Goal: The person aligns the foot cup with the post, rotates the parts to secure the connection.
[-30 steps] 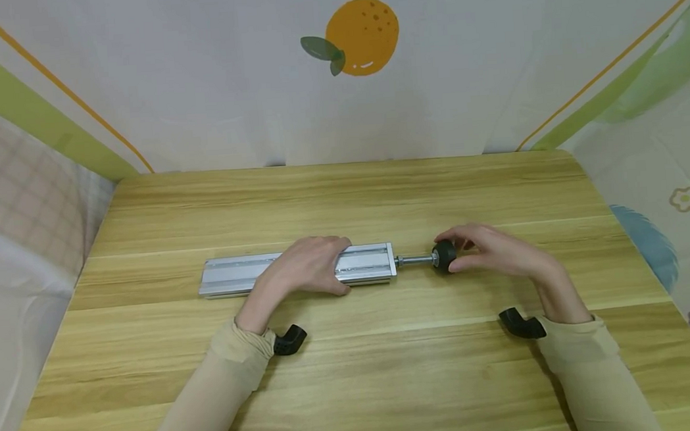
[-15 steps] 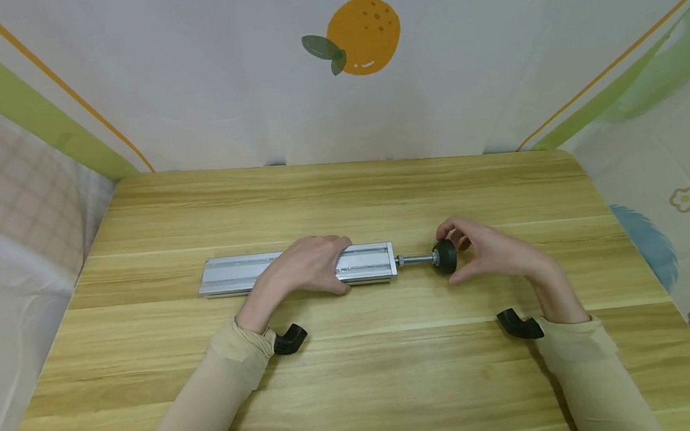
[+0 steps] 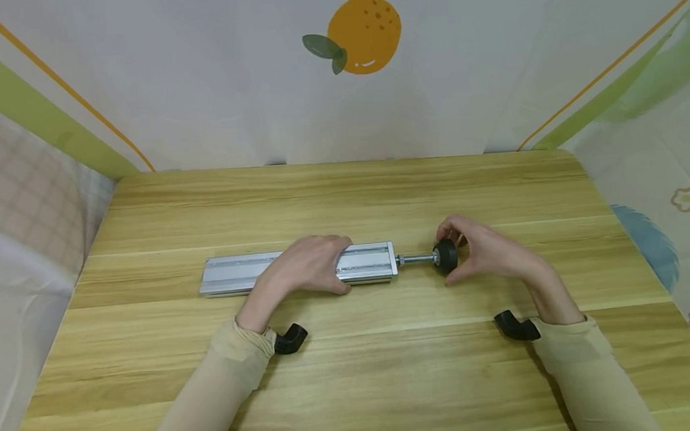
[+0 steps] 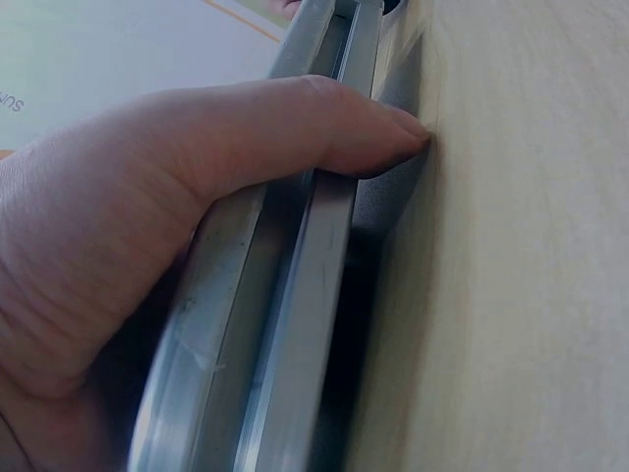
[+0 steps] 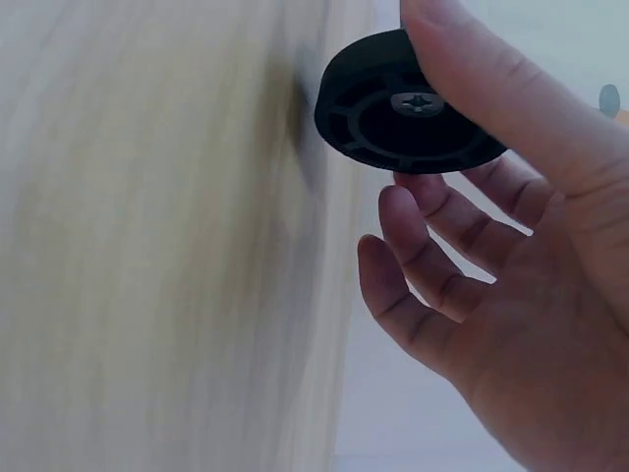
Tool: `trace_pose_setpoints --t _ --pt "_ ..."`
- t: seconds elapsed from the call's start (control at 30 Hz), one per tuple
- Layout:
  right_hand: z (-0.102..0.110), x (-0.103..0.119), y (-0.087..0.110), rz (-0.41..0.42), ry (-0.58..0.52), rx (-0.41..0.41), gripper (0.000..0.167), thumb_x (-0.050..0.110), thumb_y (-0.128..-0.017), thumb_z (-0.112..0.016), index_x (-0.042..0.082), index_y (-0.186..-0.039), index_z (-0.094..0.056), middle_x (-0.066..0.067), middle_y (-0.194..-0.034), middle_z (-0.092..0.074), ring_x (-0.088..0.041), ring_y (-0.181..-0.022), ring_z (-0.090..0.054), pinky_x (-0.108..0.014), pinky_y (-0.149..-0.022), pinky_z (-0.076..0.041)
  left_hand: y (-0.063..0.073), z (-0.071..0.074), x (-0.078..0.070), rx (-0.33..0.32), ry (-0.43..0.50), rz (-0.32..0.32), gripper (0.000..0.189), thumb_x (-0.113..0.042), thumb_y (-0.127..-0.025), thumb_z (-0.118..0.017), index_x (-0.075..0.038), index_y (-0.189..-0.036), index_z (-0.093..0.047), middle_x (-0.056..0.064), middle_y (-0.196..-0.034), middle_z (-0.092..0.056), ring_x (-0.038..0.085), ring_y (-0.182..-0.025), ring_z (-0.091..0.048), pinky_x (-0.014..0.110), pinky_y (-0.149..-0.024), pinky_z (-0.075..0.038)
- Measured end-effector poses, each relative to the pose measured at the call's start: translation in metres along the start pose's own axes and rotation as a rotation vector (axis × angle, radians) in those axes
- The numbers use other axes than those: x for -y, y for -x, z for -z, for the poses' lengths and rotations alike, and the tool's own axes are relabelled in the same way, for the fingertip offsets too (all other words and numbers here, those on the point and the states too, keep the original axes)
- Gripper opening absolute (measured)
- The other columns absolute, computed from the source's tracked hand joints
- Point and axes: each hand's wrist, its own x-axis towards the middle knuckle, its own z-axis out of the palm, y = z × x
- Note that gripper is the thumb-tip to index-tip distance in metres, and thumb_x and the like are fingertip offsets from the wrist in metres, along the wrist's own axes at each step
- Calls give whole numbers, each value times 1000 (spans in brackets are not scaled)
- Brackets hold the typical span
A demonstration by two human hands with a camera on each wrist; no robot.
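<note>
A silver aluminium profile (image 3: 230, 275) lies lengthwise on the wooden table. My left hand (image 3: 305, 265) grips it from above near its right end. The thumb (image 4: 324, 123) lies across the profile's near side in the left wrist view. From the capped right end sticks a threaded rod (image 3: 417, 259) with a nut, ending in a black levelling foot (image 3: 446, 257). My right hand (image 3: 489, 249) has its thumb and fingers curled round that foot. In the right wrist view, the ribbed underside of the foot (image 5: 408, 103) shows a cross-slotted screw end.
The wooden table (image 3: 403, 383) reaches to a white curtain (image 3: 224, 84) with an orange print at the back. A black curved piece (image 3: 290, 339) sits at the left cuff, and another black curved piece (image 3: 516, 325) at the right cuff.
My right fingers and thumb have spread apart from a tighter hold on the foot, and the thumb has shifted slightly left again. The left hand and profile have stayed in place.
</note>
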Motion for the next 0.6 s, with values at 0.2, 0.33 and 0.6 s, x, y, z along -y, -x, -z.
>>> trace_pose_setpoints --t 0.2,0.33,0.6 --pt "6 0 5 -16 34 31 59 28 -79 -88 10 -130 -63 -6 -119 -67 -21 -106 -58 -39 -89 -52 0 1 0 1 1 -5 50 -41 -74 -83 -14 -110 -60 -5 -87 -61 13 -76 -56 34 -76 -54" --pt "9 0 8 -12 50 66 55 28 -90 -78 9 -139 -61 -7 -119 -68 -22 -108 -62 -38 -89 -51 1 1 0 0 2 -5 49 -41 -74 -83 -14 -108 -59 -5 -84 -60 13 -74 -55 33 -73 -52" --pt "9 -3 9 -15 -14 81 65 30 -90 -79 9 -145 -53 -10 -138 -63 -24 -116 -62 -47 -97 -53 0 1 -1 11 4 6 52 -42 -74 -83 -14 -111 -60 -5 -87 -62 14 -76 -57 35 -76 -54"
